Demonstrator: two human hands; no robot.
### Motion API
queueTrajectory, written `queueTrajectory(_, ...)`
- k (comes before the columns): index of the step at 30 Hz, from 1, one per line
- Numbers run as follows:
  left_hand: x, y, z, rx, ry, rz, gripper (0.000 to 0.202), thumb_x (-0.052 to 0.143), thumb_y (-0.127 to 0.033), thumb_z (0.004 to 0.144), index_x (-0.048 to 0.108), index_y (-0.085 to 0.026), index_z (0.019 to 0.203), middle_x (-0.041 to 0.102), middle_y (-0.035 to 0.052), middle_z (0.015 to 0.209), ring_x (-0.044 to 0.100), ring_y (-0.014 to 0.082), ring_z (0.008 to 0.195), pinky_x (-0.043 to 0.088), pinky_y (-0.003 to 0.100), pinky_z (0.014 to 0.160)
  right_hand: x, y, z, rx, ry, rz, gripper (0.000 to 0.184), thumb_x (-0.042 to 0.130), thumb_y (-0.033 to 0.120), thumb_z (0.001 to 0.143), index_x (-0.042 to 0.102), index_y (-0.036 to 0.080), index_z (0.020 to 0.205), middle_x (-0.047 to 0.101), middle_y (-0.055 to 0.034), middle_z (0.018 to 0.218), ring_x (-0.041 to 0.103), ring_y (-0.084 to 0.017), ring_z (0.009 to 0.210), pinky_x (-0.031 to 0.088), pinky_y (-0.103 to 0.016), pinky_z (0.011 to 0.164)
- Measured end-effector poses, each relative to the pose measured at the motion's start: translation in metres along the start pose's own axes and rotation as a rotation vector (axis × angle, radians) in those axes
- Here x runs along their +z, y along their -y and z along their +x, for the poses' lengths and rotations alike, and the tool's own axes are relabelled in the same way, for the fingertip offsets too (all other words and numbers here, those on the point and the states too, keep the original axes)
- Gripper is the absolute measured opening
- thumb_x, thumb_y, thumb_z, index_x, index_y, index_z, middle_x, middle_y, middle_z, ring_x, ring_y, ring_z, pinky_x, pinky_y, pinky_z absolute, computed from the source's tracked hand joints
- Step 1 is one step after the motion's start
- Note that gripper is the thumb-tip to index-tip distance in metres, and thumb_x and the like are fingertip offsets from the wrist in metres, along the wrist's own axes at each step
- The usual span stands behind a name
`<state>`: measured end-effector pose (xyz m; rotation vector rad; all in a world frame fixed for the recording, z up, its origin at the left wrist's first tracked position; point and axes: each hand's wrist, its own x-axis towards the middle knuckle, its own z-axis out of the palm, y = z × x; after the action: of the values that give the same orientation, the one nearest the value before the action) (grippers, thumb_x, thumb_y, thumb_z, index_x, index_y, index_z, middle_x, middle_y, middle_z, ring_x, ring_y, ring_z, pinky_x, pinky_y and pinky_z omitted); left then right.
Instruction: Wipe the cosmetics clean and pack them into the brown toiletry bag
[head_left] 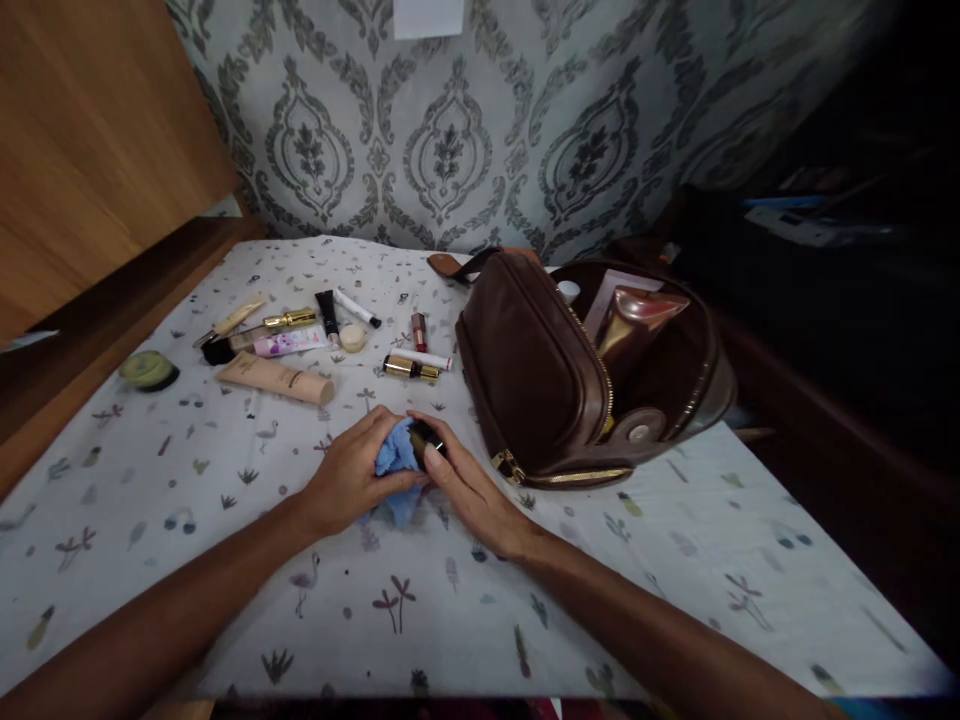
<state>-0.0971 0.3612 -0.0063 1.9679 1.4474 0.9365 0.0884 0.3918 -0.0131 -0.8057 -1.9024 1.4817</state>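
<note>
Although the work looks only part-way along, with one piece in hand and many lying out, the scene lays it out clearly. A white tablecloth [450, 640], printed with flamingos and palms, spreads beneath everything. From the hands, the brown bag [517, 350] gapes at two o'clock; it looks like smooth leather, boxy with rounded corners and gold zip teeth, and it already holds a shiny rose-gold tube [637, 320].

At six o'clock from the loose pieces, the left hand [349, 475] curls its fingers round a soft, crumpled blue cloth [396, 450], while the right hand [472, 495] pinches a glossy dark item [427, 437] between thumb and fingers. The two hands meet over that item — cloth pressed against it, its full shape hard to make out, since most is covered.

Still out on the tablecloth are a flat, matte beige tube [275, 378] at ten o'clock, a squat green jar [148, 371] farther out that way, a black-and-gold bottle [411, 367] at twelve, and a small round cream pot [352, 338] at eleven — whether any of these is finished with, I cannot tell.
</note>
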Motion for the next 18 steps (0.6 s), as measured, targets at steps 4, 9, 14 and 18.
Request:
queueTrajectory(4,-0.005,0.005,0.001,0.058,-0.001,-0.001,0.038,0.063,-0.058,0.086,0.059,-0.021,0.088,0.056,-0.0001,0.082,0.053,0.0179,0.077,0.042,0.028,0.071,-0.003,-0.002,0.0,0.06,0.084,0.097,0.071,0.033,0.068,0.097,0.038,0.019,0.148,0.065,-0.003,0.085,0.065,-0.018,0.072,0.054,-0.034,0.078)
queueTrajectory(9,-0.01,0.006,0.003,0.061,0.023,-0.086,0.041,0.064,-0.061,0.083,0.059,-0.02,0.077,0.054,-0.0016,0.072,0.051,0.0162,0.068,0.041,0.026,0.064,-0.006,0.001,-0.002,-0.003,0.068,0.066,0.064,0.04,0.064,0.097,0.053,0.021,0.142,0.066,-0.0028,0.083,0.063,-0.017,0.075,0.053,-0.032,0.075)
queueTrajectory(14,-0.011,0.016,-0.003,-0.024,0.034,-0.13,0.039,0.06,-0.06,0.084,0.066,-0.022,0.077,0.06,-0.0003,0.071,0.057,0.0195,0.07,0.047,0.027,0.065,-0.006,0.002,-0.005,-0.075,0.031,0.16,0.062,0.055,0.059,0.092,0.057,0.018,0.138,0.068,-0.0077,0.109,0.064,-0.018,0.091,0.053,-0.034,0.083)
queueTrajectory(18,-0.009,0.039,-0.014,-0.214,-0.112,-0.123,0.046,0.065,-0.068,0.074,0.072,-0.024,0.089,0.071,0.0022,0.082,0.066,0.0286,0.091,0.056,0.034,0.075,-0.008,0.002,-0.006,-0.216,-0.071,0.063,0.058,0.067,0.048,0.087,0.058,0.018,0.136,0.067,-0.0082,0.112,0.062,-0.018,0.097,0.052,-0.033,0.087)
